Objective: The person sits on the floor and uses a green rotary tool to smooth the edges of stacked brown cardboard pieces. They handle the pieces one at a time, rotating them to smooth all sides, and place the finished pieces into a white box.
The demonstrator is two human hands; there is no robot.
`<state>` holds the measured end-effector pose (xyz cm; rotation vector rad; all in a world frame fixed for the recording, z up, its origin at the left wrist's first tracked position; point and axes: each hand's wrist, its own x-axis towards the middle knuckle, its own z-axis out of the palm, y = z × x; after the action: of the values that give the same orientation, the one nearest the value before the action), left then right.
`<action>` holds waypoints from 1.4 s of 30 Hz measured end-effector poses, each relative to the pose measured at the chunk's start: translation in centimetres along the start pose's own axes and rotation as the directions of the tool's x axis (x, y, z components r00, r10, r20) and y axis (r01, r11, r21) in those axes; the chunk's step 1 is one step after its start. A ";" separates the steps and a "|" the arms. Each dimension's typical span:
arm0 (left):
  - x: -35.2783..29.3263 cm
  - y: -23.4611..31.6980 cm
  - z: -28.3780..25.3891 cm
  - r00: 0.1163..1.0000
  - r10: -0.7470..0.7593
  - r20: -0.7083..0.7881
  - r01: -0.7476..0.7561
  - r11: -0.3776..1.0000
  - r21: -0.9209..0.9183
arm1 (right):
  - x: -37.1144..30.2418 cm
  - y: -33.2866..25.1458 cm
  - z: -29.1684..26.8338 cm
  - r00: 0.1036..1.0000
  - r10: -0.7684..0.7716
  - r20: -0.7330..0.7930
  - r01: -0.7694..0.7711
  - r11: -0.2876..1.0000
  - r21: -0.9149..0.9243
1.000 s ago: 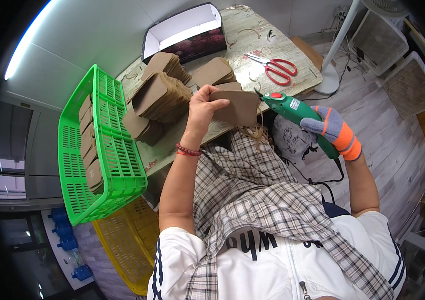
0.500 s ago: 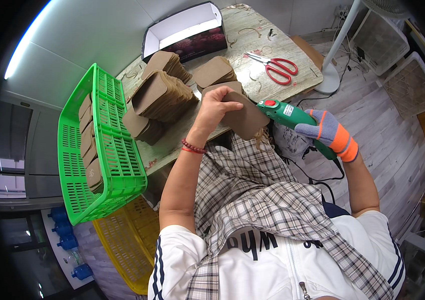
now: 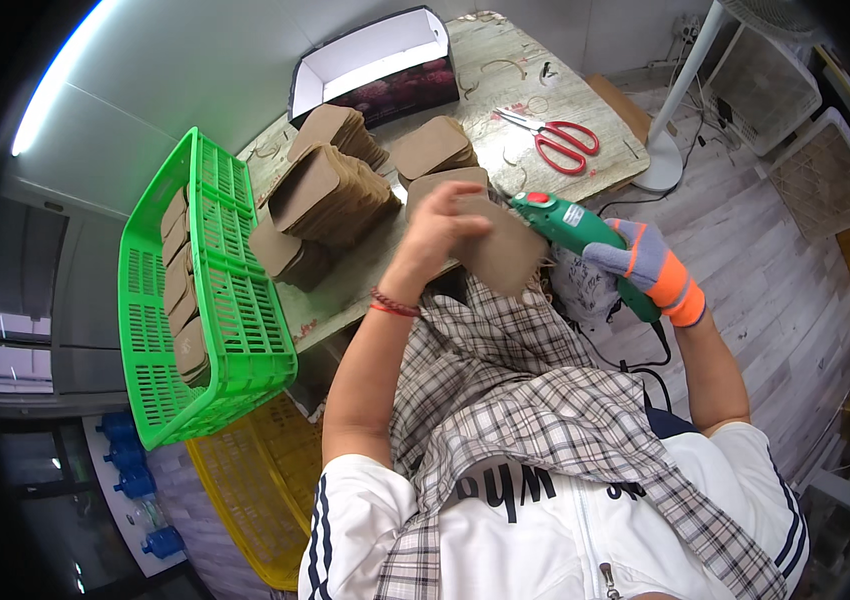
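A brown rounded sheet [image 3: 507, 255] hangs tilted past the table's near edge, over my lap. My bare left hand [image 3: 437, 232], with a beaded bracelet and a red cord at the wrist, is at its upper left side. The thumb overlaps the sheet and the fingertips are smeared by motion, so I cannot tell how firmly they grip. My right hand [image 3: 645, 265], in a grey and orange glove, is wrapped round a green corded electric cutter [image 3: 565, 222] with a red switch. The cutter's front end touches or nearly touches the sheet's right edge; its blade is hard to make out.
Stacks of brown sheets [image 3: 330, 195] stand on the table [image 3: 505, 30], with red-handled scissors [image 3: 565, 145] and an open box [image 3: 375, 75]. A green crate [image 3: 245, 290] of brown pieces is at left, above a yellow crate [image 3: 255, 480]. A fan stand [image 3: 685, 90] is at right.
The left hand's fingers have shifted and spread a little at the sheet, which has turned and sits slightly lower. The cutter and right hand have moved slightly left.
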<state>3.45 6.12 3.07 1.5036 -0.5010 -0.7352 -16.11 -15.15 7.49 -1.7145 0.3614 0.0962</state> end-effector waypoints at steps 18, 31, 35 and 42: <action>9.4 -0.9 -6.6 0.882 0.398 -0.252 0.163 0.243 0.956 | -0.1 2.0 -1.0 0.992 0.023 -0.124 -0.025 1.000 -0.016; 10.4 -0.6 -6.8 0.756 0.596 -0.269 0.099 0.302 0.948 | 0.6 2.8 -0.8 0.984 -0.023 -0.174 0.013 0.998 -0.059; 10.3 0.6 -8.2 0.820 0.393 -0.417 0.171 0.527 0.833 | 0.7 2.4 -0.5 0.986 -0.032 -0.162 0.022 0.998 -0.059; 5.9 2.5 -2.4 0.876 0.121 -0.466 -0.381 0.766 -0.518 | 1.0 1.5 0.7 0.972 -0.079 -0.222 0.073 0.997 -0.037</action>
<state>9.60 3.47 4.61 0.9159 -0.1194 -0.2908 -15.51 -14.86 5.73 -1.7697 0.4612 -0.1498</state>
